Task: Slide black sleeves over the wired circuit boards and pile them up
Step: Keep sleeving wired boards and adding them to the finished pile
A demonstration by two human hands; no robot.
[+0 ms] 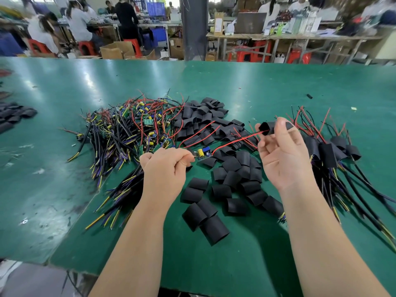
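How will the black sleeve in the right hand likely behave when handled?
Probably soft and light: the sleeve looks thin-walled, and the right hand pinches it with fingertips alone. It likely squashes flat easily, since the loose sleeves on the table lie part-flattened. Unlikely to roll far.

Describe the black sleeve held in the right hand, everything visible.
The short black tube sleeve, matte and soft-looking like heat-shrink, is pinched above the green table between the right hand's thumb and fingers, which cover part of it. Its open end faces left, squeezed round. Thin red and black wires run into that opening from the small circuit board held by the left hand. The board is not yet inside.
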